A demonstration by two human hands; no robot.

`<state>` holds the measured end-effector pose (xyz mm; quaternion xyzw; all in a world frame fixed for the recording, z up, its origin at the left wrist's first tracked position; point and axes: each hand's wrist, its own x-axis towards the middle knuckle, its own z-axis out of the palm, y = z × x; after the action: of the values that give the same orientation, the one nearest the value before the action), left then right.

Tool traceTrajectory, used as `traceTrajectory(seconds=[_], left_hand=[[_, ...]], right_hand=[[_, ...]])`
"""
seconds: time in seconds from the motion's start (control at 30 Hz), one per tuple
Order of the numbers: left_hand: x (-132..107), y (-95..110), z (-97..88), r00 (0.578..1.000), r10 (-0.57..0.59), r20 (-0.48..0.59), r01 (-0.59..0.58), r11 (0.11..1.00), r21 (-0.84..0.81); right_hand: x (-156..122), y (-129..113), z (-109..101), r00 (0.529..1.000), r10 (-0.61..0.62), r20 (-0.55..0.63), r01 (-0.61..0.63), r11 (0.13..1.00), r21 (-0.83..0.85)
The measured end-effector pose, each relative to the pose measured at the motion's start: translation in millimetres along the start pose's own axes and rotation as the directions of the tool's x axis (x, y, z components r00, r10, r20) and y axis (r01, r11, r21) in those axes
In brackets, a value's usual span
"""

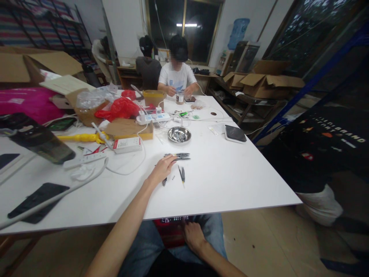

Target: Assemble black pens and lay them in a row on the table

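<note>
Head-worn view, facing forward and down (wide), table close below

We see slim pieces in dark grey, a plain white table, a silvery bowl, a bright red bag, our blue jeans and red, white and blue striped sheeting.

I take this for a small workshop, going by the broad white flat-topped table bearing slim dark tools and a white plastic power strip, the open brown cardboard boxes, and a seated co-worker in a white T-shirt at the far end.
</note>
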<state>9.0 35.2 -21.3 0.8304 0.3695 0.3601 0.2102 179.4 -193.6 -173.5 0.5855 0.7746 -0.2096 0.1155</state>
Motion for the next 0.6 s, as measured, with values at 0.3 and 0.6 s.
traceTrajectory(seconds=[0.3,0.6], left_hand=[[0.5,1.6,-1.6,1.000,-0.006,-0.003,0.006,1.000,0.001],[0.7,0.0,-0.4,1.000,-0.016,-0.004,0.016,1.000,0.016]], right_hand=[[0.9,-10.6,5.3,0.967,-0.255,-0.028,0.256,0.966,0.038],[9.4,4.8,9.0,0.996,0.083,-0.042,-0.079,0.993,0.084]])
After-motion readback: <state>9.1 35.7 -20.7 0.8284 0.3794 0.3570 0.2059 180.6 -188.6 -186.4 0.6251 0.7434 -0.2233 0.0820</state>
